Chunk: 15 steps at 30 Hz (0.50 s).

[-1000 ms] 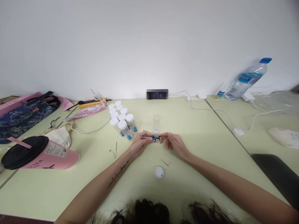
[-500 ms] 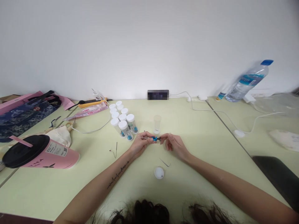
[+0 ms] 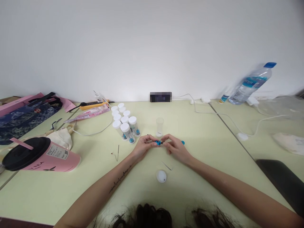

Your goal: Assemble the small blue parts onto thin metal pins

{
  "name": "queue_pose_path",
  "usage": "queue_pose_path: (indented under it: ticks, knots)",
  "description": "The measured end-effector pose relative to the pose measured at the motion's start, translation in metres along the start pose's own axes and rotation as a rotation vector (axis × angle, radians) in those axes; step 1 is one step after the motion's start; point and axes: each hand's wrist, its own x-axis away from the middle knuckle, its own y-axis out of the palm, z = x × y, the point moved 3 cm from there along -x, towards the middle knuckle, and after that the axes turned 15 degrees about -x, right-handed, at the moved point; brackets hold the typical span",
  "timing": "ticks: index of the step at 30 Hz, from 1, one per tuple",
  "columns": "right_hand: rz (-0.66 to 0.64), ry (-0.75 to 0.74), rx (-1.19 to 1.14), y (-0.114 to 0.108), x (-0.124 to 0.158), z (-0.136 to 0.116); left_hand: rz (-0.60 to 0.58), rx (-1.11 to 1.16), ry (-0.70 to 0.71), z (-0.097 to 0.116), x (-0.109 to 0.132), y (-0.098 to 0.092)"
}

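My left hand pinches a small blue metallic part with a short black stem. Thin metal wires stick out of the same hand on its left. From the other side, my right hand has its thumb and fingertips closed round the black stem. A round blue piece shows just past the right hand's knuckles. Behind the hands stands an uncapped clear vial. Nearer me lie a white cap with a tiny dark thing in it and a thin bent metal rod.
Several white-capped vials cluster left of the hands. A bent wire and rod lie closer in. Farther left is a pink cup. A water bottle, cable and dark flat object are on the right.
My right hand has moved left and closed its fingers on the black stem of the blue part. A round blue piece now shows beside the right hand.
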Motion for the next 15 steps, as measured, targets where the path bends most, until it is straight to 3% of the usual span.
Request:
queue_pose_path:
  ticks: [15]
  knots:
    - [-0.033,0.027,0.039,0.0010,-0.0008,0.0005,0.007,-0.003,-0.003,-0.0017,-0.0005,-0.0006]
